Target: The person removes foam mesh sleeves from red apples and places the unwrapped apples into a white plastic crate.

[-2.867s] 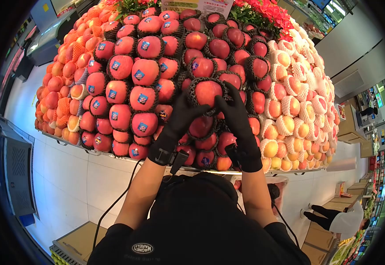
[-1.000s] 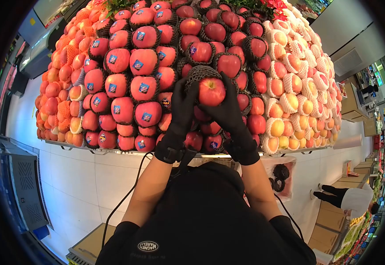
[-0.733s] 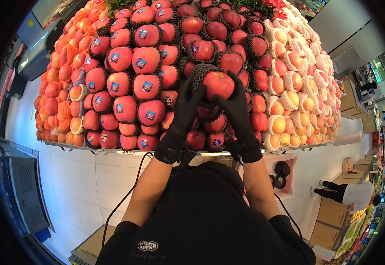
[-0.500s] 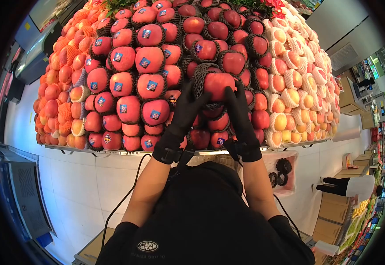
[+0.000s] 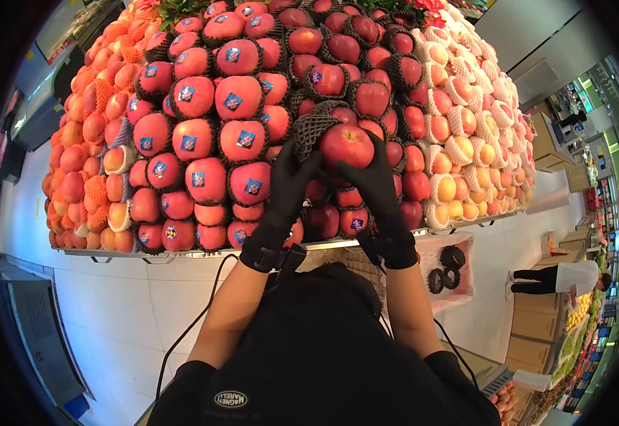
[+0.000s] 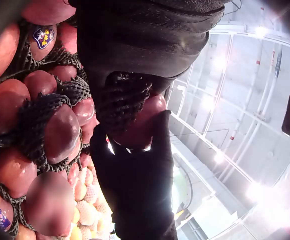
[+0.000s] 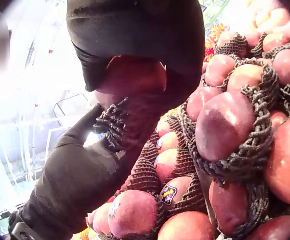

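Note:
In the head view, both black-gloved hands meet over the front of the apple display. My right hand (image 5: 375, 186) grips a red apple (image 5: 347, 145), its stem end facing up towards the camera. A black foam net sleeve (image 5: 313, 133) bunches against the apple's left side, held by my left hand (image 5: 292, 183). The left wrist view has the net (image 6: 121, 107) overlapping part of the apple (image 6: 149, 117), between the two hands. From the right wrist, the apple (image 7: 132, 80) shows mostly bare under the curled right hand, with the net (image 7: 115, 122) at its lower end.
Stickered apples (image 5: 244, 140) in black nets rise on the left, with orange-netted fruit (image 5: 96, 131) beyond. White-netted fruit (image 5: 463, 149) fills the right side. Below the display's front edge (image 5: 324, 245), a pinkish crate (image 5: 458, 291) holds black nets. Another person (image 5: 558, 278) stands at far right.
At first the apple sat inside its net between both hands. Since then it has come mostly out, turning in my right hand, while the net has shifted left into my left hand.

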Demonstrator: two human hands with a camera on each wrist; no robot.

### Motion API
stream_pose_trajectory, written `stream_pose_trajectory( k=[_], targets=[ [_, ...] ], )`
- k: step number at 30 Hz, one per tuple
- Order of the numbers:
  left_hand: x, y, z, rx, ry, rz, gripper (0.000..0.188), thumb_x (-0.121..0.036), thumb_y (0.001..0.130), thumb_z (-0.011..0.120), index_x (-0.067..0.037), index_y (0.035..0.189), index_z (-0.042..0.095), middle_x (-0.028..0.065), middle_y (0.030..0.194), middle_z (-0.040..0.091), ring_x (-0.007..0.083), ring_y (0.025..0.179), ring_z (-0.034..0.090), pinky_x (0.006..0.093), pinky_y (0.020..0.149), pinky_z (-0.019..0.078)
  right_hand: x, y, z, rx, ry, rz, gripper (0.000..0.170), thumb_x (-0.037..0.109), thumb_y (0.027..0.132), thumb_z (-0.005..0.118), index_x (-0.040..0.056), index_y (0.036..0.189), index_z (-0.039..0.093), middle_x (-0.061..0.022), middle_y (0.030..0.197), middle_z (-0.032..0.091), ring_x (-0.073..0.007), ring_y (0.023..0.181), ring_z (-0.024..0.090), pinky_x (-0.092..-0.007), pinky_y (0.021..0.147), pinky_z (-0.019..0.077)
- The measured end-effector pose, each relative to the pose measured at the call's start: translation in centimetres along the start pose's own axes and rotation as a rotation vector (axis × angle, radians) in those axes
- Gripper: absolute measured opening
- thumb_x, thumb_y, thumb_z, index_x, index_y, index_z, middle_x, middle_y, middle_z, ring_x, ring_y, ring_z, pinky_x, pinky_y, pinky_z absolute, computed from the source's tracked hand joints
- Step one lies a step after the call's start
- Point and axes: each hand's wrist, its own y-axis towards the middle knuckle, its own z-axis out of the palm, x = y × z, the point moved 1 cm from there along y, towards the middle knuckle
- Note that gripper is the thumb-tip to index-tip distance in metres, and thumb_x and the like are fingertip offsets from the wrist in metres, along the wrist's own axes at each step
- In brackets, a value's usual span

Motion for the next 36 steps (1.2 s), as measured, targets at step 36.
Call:
stream_pose_trajectory(
  k=[36],
  targets=[
    [-1.5,-0.1,-1.0,0.065,0.102,-0.138,0.049,-0.014,0.093,0.056,-0.002,0.137,0.038,0.0092,0.127,0.051,0.0169,0.111,0.053,0.0309,0.092,0.0467,-5.6,-0.5,-2.5,0.198,-0.198,-0.263,0.037,0.023,0.098,0.047,0.0018,0.129,0.046,-0.0088,0.12,0.056,-0.0184,0.103,0.059,-0.0314,0.079,0.0532]
  ],
)
